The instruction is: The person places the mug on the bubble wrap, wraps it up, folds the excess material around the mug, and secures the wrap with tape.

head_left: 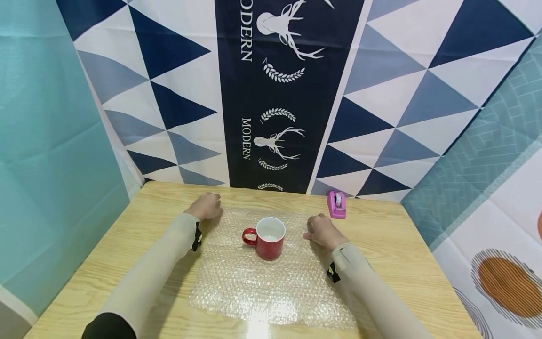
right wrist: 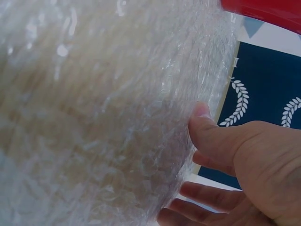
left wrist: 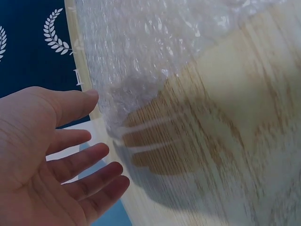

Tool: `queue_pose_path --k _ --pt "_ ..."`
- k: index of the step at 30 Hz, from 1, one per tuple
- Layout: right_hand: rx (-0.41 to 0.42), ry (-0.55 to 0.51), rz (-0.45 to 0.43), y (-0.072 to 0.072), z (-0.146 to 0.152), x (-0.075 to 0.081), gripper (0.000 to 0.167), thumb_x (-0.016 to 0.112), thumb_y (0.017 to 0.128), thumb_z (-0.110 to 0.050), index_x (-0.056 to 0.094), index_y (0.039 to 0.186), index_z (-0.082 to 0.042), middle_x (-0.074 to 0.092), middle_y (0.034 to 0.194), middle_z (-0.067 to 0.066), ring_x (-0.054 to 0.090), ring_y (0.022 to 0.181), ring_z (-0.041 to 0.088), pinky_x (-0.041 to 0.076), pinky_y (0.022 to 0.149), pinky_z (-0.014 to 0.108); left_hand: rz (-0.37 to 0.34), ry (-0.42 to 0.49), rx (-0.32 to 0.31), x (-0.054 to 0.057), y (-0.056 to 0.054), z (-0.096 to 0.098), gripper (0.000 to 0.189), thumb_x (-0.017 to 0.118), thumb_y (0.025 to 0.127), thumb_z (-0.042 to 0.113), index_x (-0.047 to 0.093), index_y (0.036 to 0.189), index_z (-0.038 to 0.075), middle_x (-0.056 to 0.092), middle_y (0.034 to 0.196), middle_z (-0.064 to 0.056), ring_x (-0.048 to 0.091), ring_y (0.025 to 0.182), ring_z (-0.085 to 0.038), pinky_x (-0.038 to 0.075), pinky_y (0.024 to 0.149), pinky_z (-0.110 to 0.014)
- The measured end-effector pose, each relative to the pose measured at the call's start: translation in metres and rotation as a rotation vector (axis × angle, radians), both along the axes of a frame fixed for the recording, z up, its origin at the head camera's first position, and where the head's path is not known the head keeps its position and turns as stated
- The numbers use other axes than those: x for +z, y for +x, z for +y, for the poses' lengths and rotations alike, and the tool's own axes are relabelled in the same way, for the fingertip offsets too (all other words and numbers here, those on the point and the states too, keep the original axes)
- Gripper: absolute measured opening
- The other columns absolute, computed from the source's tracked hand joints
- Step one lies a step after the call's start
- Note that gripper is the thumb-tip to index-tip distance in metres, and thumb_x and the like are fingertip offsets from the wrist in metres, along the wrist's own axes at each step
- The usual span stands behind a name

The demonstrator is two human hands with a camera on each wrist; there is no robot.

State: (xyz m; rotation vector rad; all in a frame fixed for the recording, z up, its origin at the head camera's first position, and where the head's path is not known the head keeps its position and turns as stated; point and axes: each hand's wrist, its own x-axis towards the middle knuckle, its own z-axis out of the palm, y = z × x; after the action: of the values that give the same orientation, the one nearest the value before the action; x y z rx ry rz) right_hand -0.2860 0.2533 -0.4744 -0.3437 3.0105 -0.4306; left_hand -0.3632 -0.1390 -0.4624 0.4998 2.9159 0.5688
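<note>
A red mug (head_left: 269,240) with a white inside stands upright on a sheet of bubble wrap (head_left: 237,282), its handle to the left. By the sheet's far left corner is my left hand (head_left: 205,206); in the left wrist view its fingers (left wrist: 87,157) are loosely bent with nothing between them, and its shadow falls on the table. My right hand (head_left: 325,230) is over the sheet's right part, to the right of the mug. Its thumb (right wrist: 204,127) and fingers look relaxed beside the wrap in the right wrist view; whether they touch it I cannot tell.
A pink tape dispenser (head_left: 337,205) sits at the table's back edge, beyond the right hand. The wooden table (head_left: 394,249) meets a patterned cloth backdrop (head_left: 271,94) behind, with a teal curtain (head_left: 51,141) on the left.
</note>
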Motion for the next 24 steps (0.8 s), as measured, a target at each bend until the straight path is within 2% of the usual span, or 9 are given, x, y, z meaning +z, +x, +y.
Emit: queue_pose_path --k 2,3,5,7,9,13,18,21,24 --pt "-0.003 -0.005 -0.003 0.000 0.000 0.000 0.038 0.083 0.087 -0.021 0.071 0.113 0.004 0.065 0.098 0.015 0.059 0.093 0.027 0.056 0.092 0.048 -0.003 0.013 -0.013 0.001 0.000 -0.001 0.021 0.062 0.096 0.009 0.067 0.106 -0.008 0.070 0.096 -0.021 0.066 0.086 -0.030 0.057 0.086 -0.044" --pt "-0.005 -0.006 -0.005 0.000 0.000 -0.001 0.039 0.083 0.087 -0.021 0.071 0.114 0.004 0.065 0.098 0.015 0.059 0.093 0.027 0.056 0.092 0.048 -0.001 0.023 -0.022 0.001 0.001 -0.002 0.014 0.062 0.096 0.008 0.065 0.090 -0.004 0.064 0.078 -0.013 0.058 0.071 -0.024 0.053 0.074 -0.039" --pt "-0.007 -0.006 -0.006 0.000 -0.001 -0.002 0.038 0.083 0.087 -0.022 0.071 0.113 0.003 0.065 0.098 0.014 0.058 0.093 0.026 0.056 0.091 0.047 0.009 0.040 -0.047 0.002 0.002 -0.003 0.027 0.062 0.096 0.005 0.052 0.070 0.005 0.042 0.060 -0.002 0.037 0.057 -0.016 0.038 0.061 -0.032" --pt "-0.003 -0.003 0.001 0.000 -0.001 -0.002 0.036 0.083 0.086 -0.022 0.071 0.110 0.002 0.065 0.096 0.014 0.058 0.092 0.027 0.056 0.090 0.047 0.020 0.048 -0.077 0.002 0.003 -0.003 0.037 0.061 0.095 0.002 0.042 0.065 0.010 0.026 0.059 0.003 0.024 0.056 -0.014 0.028 0.060 -0.030" --pt "-0.005 0.000 0.004 0.000 -0.001 -0.002 0.035 0.083 0.086 -0.022 0.071 0.109 0.002 0.065 0.096 0.014 0.058 0.092 0.026 0.056 0.091 0.047 0.047 0.045 -0.104 0.002 0.004 -0.004 0.031 0.062 0.095 0.001 0.052 0.066 0.008 0.037 0.060 0.004 0.031 0.057 -0.013 0.031 0.061 -0.030" --pt "-0.001 0.002 0.004 -0.001 -0.001 0.000 0.036 0.083 0.087 -0.022 0.071 0.111 0.003 0.066 0.096 0.014 0.058 0.094 0.027 0.056 0.092 0.047 0.068 0.041 -0.147 0.001 0.003 -0.005 0.012 0.062 0.094 0.000 0.072 0.088 0.001 0.065 0.079 -0.006 0.050 0.072 -0.019 0.044 0.072 -0.035" --pt "0.005 0.009 0.001 -0.001 -0.001 0.001 0.038 0.083 0.087 -0.022 0.071 0.113 0.004 0.067 0.098 0.015 0.059 0.095 0.027 0.056 0.092 0.048 0.087 0.062 -0.161 -0.004 0.001 -0.007 0.021 0.061 0.096 0.001 0.072 0.112 -0.008 0.075 0.102 -0.021 0.069 0.093 -0.031 0.058 0.087 -0.045" --pt "-0.002 0.013 -0.002 -0.001 -0.001 0.001 0.036 0.083 0.088 -0.022 0.071 0.111 0.002 0.067 0.098 0.014 0.059 0.095 0.027 0.056 0.091 0.047 0.092 0.076 -0.157 -0.007 -0.001 -0.008 0.018 0.061 0.099 0.005 0.070 0.107 -0.009 0.074 0.095 -0.021 0.070 0.084 -0.030 0.059 0.079 -0.043" --pt "-0.007 0.012 -0.009 -0.001 -0.001 0.002 0.034 0.082 0.088 -0.022 0.071 0.109 0.002 0.066 0.096 0.013 0.058 0.094 0.026 0.056 0.090 0.046 0.076 0.099 -0.149 -0.011 -0.001 -0.008 0.016 0.061 0.101 0.007 0.071 0.095 -0.005 0.072 0.085 -0.016 0.061 0.067 -0.020 0.053 0.066 -0.036"
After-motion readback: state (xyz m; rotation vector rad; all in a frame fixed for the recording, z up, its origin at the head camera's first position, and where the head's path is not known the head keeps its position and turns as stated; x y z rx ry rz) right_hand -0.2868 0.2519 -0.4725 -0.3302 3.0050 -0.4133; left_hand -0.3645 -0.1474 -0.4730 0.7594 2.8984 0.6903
